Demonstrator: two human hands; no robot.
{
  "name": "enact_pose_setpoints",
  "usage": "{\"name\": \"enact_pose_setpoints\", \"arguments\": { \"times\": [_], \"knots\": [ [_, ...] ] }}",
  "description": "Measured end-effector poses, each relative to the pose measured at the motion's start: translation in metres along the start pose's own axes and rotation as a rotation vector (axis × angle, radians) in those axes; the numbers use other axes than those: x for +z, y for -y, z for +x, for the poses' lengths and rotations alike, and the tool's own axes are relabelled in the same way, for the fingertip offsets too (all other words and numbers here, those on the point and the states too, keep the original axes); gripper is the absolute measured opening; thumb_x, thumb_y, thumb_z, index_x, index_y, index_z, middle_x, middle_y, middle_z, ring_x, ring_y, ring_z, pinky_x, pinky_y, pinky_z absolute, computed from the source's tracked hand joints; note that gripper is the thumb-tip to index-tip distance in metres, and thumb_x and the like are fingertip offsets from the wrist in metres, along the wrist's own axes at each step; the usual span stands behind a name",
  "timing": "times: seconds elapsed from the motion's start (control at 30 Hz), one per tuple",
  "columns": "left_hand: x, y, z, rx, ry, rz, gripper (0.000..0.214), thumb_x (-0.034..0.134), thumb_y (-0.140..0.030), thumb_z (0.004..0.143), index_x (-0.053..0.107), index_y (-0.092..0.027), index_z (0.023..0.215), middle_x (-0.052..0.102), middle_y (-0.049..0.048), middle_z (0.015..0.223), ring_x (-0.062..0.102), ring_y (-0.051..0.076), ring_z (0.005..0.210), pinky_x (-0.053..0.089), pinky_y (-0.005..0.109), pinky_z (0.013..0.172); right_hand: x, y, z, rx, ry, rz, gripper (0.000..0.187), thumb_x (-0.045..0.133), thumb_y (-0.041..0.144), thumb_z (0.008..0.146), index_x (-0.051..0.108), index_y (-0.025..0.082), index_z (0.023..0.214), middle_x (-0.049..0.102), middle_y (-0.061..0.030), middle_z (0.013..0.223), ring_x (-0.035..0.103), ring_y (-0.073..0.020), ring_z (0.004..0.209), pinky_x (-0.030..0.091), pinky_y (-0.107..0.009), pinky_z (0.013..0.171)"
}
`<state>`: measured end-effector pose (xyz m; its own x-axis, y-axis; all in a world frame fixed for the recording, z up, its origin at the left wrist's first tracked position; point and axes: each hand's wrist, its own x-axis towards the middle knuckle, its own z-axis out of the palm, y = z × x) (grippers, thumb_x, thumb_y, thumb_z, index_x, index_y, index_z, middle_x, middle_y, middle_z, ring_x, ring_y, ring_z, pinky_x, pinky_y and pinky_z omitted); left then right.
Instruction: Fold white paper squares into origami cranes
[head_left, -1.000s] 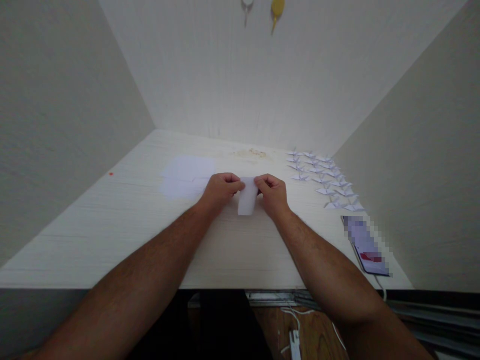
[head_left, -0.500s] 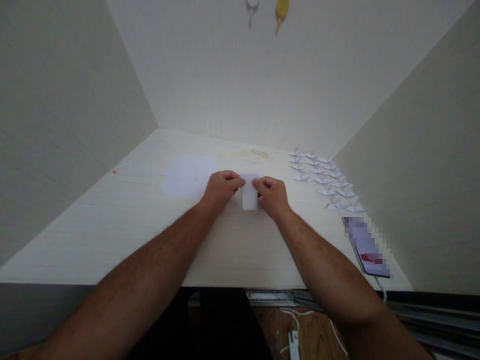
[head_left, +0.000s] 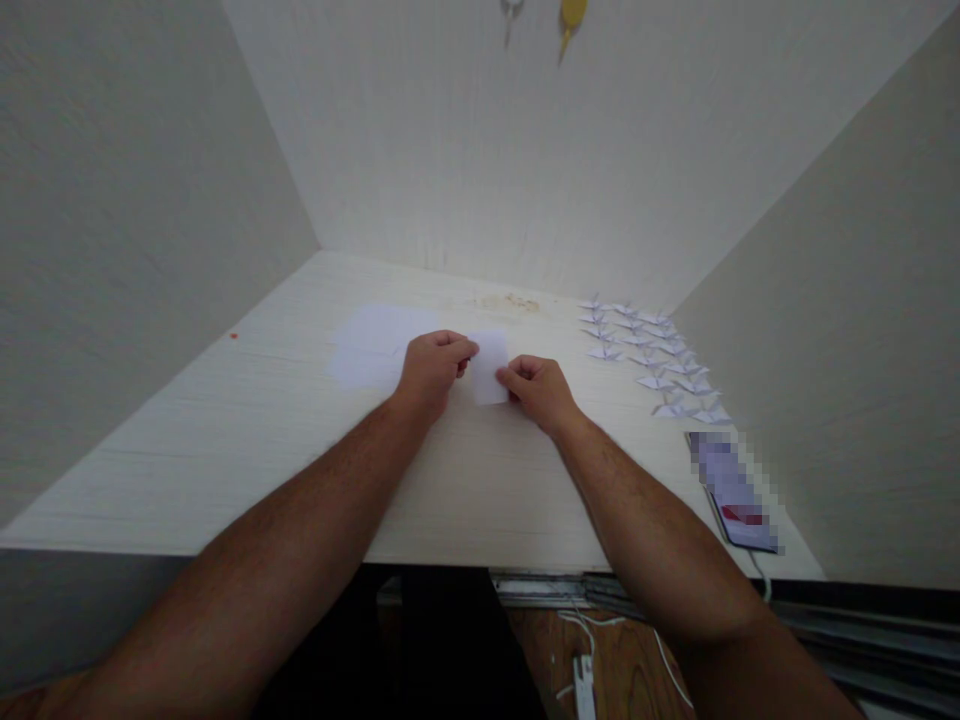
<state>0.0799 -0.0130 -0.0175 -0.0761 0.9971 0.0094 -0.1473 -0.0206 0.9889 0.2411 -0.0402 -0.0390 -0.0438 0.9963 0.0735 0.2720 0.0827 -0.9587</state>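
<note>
A small white rectangle of paper (head_left: 490,370) is held between my two hands above the table, slightly tilted. My left hand (head_left: 435,368) pinches its upper left edge between thumb and fingers. Lower down on the opposite edge, my right hand (head_left: 538,388) grips it the same way. Whether the paper has several layers cannot be made out. Flat white sheets of paper (head_left: 367,345) lie just left of my left hand. To the right stand several folded white paper cranes (head_left: 656,383) in rows.
A phone (head_left: 731,490) with a cable lies near the table's right front corner. Walls enclose the white table (head_left: 285,450) on the left, back and right. Yellow and white hooks (head_left: 573,14) hang on the back wall. On the floor below is a power strip (head_left: 583,685).
The paper has moved a little up and left and now shows wider. My left hand has shifted up and left with it; my right hand's grip sits lower on its edge.
</note>
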Motion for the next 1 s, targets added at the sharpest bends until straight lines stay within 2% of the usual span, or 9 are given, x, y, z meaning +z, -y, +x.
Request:
{"name": "enact_pose_setpoints", "arguments": {
  "times": [0.37, 0.57, 0.77, 0.9, 1.0],
  "knots": [
    [0.001, -0.002, 0.0, -0.053, -0.059, -0.074, 0.013, 0.069, -0.019, 0.058, 0.057, -0.015, 0.055, 0.05, -0.0028, 0.048, 0.043, 0.008, 0.047, 0.031, 0.024, 0.047, 0.0, 0.003, 0.0, -0.015, 0.004, -0.083, 0.026, 0.062, 0.042, 0.078, 0.058, 0.018, 0.067, 0.054, 0.0039, 0.052, 0.043, -0.0086, 0.044, 0.032, -0.023, 0.046],
    [-0.001, -0.002, 0.002, -0.057, -0.104, -0.091, 0.013, 0.068, -0.018, 0.059, 0.056, -0.015, 0.055, 0.049, -0.0033, 0.049, 0.043, 0.008, 0.046, 0.031, 0.023, 0.046, -0.002, 0.009, -0.002, -0.085, 0.0, -0.378, 0.042, 0.052, 0.046, 0.088, 0.053, 0.019, 0.055, 0.055, 0.0009, 0.051, 0.044, -0.0103, 0.049, 0.031, -0.025, 0.052],
    [0.0, -0.003, 0.001, -0.113, -0.106, -0.162, 0.014, 0.069, -0.018, 0.059, 0.055, -0.016, 0.058, 0.048, -0.0042, 0.051, 0.042, 0.007, 0.047, 0.033, 0.022, 0.047, -0.004, 0.012, -0.004, -0.135, 0.026, -0.441, 0.051, 0.044, 0.051, 0.091, 0.047, 0.02, 0.052, 0.049, 0.0014, 0.049, 0.043, -0.0112, 0.05, 0.029, -0.026, 0.052],
    [-0.001, -0.004, 0.001, -0.117, -0.032, -0.167, 0.015, 0.069, -0.02, 0.06, 0.055, -0.016, 0.06, 0.049, -0.0033, 0.054, 0.044, 0.007, 0.049, 0.034, 0.022, 0.047, -0.004, 0.01, -0.005, -0.102, 0.028, -0.35, 0.053, 0.044, 0.06, 0.089, 0.05, 0.019, 0.055, 0.051, 0.0009, 0.051, 0.044, -0.0115, 0.05, 0.03, -0.026, 0.052],
    [-0.001, -0.003, -0.001, -0.102, 0.056, -0.119, 0.017, 0.07, -0.022, 0.06, 0.054, -0.017, 0.06, 0.049, -0.003, 0.054, 0.044, 0.008, 0.049, 0.035, 0.022, 0.048, -0.004, 0.009, -0.005, -0.15, -0.031, -0.315, 0.055, 0.045, 0.066, 0.087, 0.046, 0.02, 0.056, 0.046, 0.0022, 0.053, 0.041, -0.0114, 0.053, 0.028, -0.026, 0.051]
  ]
}}
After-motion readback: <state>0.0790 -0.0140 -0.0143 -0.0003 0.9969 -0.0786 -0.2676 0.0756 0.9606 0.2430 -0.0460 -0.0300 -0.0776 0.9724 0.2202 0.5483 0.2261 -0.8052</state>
